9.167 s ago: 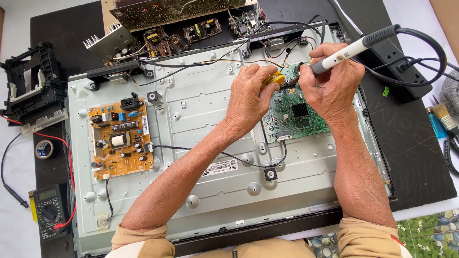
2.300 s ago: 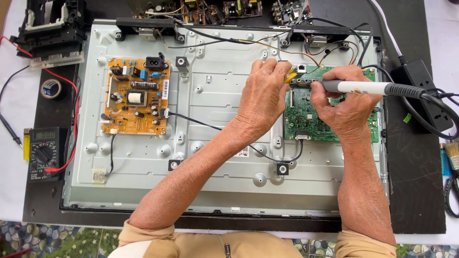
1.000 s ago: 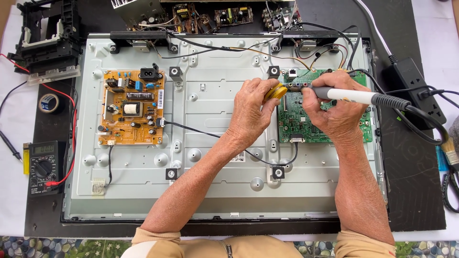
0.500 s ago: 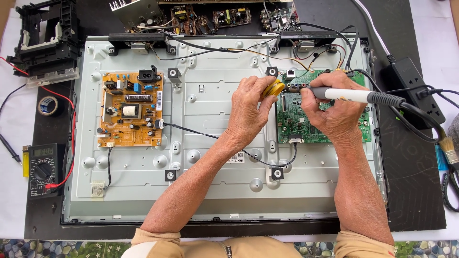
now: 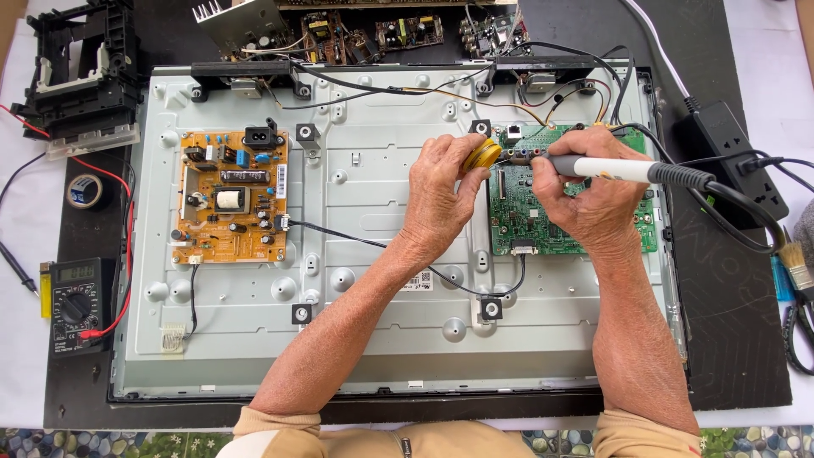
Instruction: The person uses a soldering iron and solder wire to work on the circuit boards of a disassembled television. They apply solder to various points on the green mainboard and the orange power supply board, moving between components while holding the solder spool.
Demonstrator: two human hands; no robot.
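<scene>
A small yellow reel point(image 5: 485, 155) is pinched by the fingers of the left hand point(image 5: 443, 197). A white soldering iron point(image 5: 606, 169) is gripped like a pen by the right hand point(image 5: 585, 203), and its tip is held just beside the reel, between the two hands. A green circuit board point(image 5: 517, 216) is seen under the right hand, on the grey metal back of a flat screen point(image 5: 373, 195). An orange circuit board point(image 5: 229, 206) is fixed well to the left of the left hand. A black meter point(image 5: 76, 297) is laid far off on that side. A black power strip point(image 5: 729, 165) is set to the right of the right hand.
</scene>
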